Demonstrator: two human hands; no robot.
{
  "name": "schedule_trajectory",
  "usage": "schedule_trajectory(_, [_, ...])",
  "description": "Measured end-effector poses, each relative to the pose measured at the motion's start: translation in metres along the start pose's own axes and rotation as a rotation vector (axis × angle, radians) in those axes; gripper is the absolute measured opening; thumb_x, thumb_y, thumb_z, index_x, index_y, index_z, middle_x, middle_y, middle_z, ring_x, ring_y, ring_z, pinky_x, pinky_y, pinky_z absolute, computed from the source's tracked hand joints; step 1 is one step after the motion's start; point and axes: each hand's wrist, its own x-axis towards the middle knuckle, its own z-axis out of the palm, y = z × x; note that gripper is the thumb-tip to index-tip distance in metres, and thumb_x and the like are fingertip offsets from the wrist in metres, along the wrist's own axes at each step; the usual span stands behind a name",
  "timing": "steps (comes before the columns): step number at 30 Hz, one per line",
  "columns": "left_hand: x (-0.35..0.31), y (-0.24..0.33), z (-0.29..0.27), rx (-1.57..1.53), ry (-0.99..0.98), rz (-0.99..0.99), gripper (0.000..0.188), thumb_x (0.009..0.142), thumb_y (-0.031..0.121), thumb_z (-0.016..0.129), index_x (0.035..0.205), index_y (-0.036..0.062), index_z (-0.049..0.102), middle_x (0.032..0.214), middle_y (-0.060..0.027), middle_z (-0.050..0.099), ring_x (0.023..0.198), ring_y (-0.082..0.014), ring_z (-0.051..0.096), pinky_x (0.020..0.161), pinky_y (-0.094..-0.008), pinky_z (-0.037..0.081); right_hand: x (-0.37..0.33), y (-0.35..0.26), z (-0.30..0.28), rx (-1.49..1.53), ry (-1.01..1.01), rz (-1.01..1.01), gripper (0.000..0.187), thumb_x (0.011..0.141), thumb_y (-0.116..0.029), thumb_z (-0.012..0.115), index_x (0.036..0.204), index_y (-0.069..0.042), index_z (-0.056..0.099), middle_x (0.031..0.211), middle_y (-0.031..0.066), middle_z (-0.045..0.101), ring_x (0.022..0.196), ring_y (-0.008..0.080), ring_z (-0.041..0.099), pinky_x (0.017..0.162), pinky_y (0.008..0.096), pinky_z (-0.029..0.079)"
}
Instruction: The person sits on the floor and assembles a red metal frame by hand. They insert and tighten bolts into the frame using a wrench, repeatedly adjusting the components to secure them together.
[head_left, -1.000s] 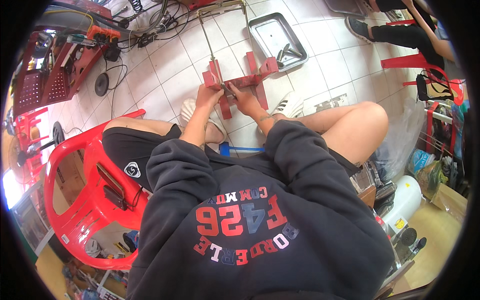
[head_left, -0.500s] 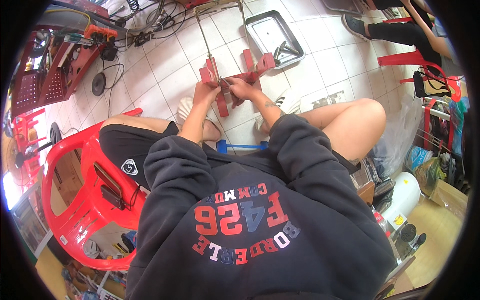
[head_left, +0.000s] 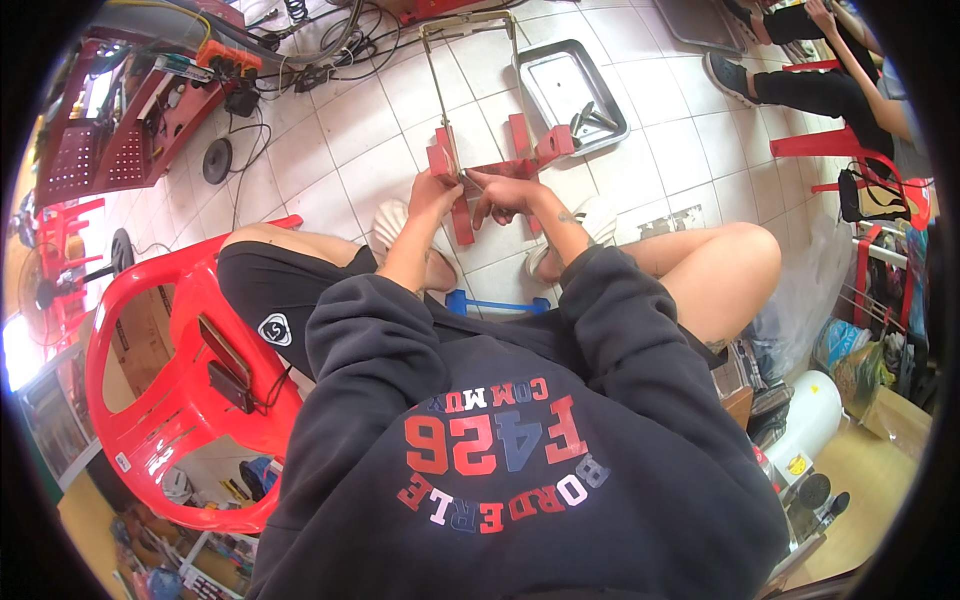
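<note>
The red stand (head_left: pixel 512 168) was on the tiled floor (head_left: pixel 350 130), in front of the shoes (head_left: pixel 393 222), with one of its legs reaching between them. The left hand (head_left: pixel 433 193) was at the left end of the stand, its fingers bent; what they pinched, I could not tell. The right hand (head_left: pixel 508 195) was just beside it, its forefinger toward the left fingertips; whether it gripped something small, I could not tell. The tray (head_left: pixel 558 80), farther to the right, contained dark pieces (head_left: pixel 597 118).
</note>
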Motion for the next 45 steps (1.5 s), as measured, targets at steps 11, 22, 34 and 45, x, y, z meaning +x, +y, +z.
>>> schedule_trajectory(11, [0.014, -0.022, 0.002, 0.073, 0.026, 0.118, 0.016, 0.079, 0.014, 0.068, 0.084, -0.0008, 0.064, 0.069, -0.0083, 0.064, 0.061, -0.0158, 0.063, 0.053, -0.0309, 0.048, 0.007, -0.016, 0.015, -0.031, -0.133, 0.035, 0.056, 0.091, -0.012, 0.052, 0.139, -0.011, 0.022, 0.098, 0.0129, 0.066, 0.071, 0.0198, 0.068, 0.059, 0.0291, 0.056])
schedule_trajectory(22, [0.005, -0.001, -0.006, 0.100, -0.042, 0.074, 0.020, 0.073, 0.013, 0.072, 0.087, 0.0004, 0.066, 0.077, -0.0120, 0.069, 0.072, -0.0221, 0.068, 0.067, -0.0335, 0.052, 0.068, 0.071, 0.032, -0.538, 0.022, -0.089, 0.097, 0.084, -0.003, 0.057, 0.134, 0.008, -0.025, 0.100, 0.0223, 0.066, 0.081, 0.0303, 0.068, 0.071, 0.0368, 0.055])
schedule_trajectory(34, [0.004, -0.003, -0.005, 0.078, -0.024, 0.074, 0.018, 0.074, 0.010, 0.072, 0.088, 0.0010, 0.067, 0.080, -0.0103, 0.071, 0.074, -0.0207, 0.068, 0.068, -0.0317, 0.053, 0.074, 0.095, 0.024, -0.279, 0.831, -0.474, 0.072, 0.075, -0.001, 0.049, 0.143, -0.003, 0.027, 0.092, 0.0276, 0.065, 0.087, 0.0418, 0.064, 0.077, 0.0462, 0.050])
schedule_trajectory(45, [0.004, -0.007, -0.005, 0.122, -0.024, 0.117, 0.014, 0.079, 0.011, 0.070, 0.086, -0.0005, 0.068, 0.071, -0.0079, 0.067, 0.062, -0.0151, 0.063, 0.057, -0.0287, 0.049, 0.021, -0.009, 0.016, -0.054, 0.195, 0.024, 0.038, 0.089, -0.016, 0.037, 0.120, -0.005, 0.056, 0.080, 0.0176, 0.066, 0.048, 0.0133, 0.053, 0.040, 0.0265, 0.036])
